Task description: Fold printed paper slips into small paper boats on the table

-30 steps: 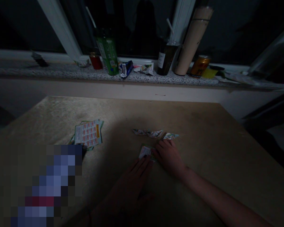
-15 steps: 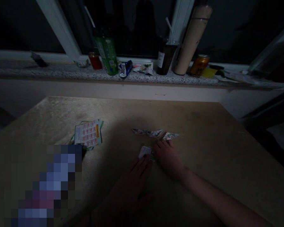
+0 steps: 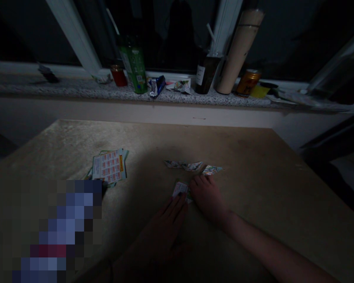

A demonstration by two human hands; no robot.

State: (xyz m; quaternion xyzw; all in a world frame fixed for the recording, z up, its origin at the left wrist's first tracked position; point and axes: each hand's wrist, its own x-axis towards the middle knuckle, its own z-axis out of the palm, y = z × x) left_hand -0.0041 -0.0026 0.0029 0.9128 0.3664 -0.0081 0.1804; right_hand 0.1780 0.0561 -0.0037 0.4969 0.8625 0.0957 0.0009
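And the right hand (image 3: 208, 196) is nudged slightly leftward, beside the printed paper (image 3: 179, 188), which is kept pinned to the table (image 3: 253, 157) under the left hand's (image 3: 162, 224) flattened fingers, seemingly steadied. Whether anything is gripped by the right can't be told.

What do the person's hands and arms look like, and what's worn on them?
The left hand and right hand are ungloved. The right forearm shows no sleeve or clear marking. A thin dark line, perhaps a band, shows near the left wrist; deep shadow hides further detail there.
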